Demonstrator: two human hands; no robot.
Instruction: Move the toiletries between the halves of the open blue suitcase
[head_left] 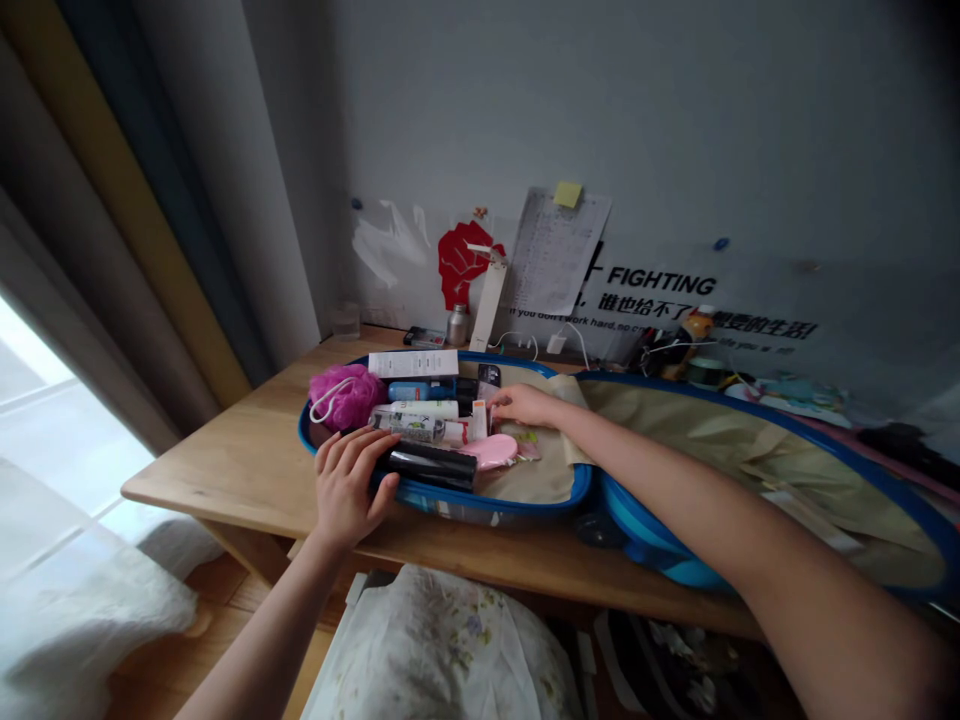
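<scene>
while the left hand (349,490) lies on one black cylindrical roll (431,465), fingers spread, whether it grips cannot be told. right hand (526,406) sits flat, fingers together, holding nothing visible, above the tan lining (532,480). both are over one open blue-rimmed suitcase (480,507) on a wooden table (225,480). inside, counted: one pink bath pouf (345,396), one pink paddle-shaped item (491,451), one blue bottle (420,391), two white tubes (424,409), one white carton (412,363). farther on: one metal bottle (457,325) by the wall, one red fist sticker (469,262), one paper sheet (555,250) bearing one yellow note (568,194).
</scene>
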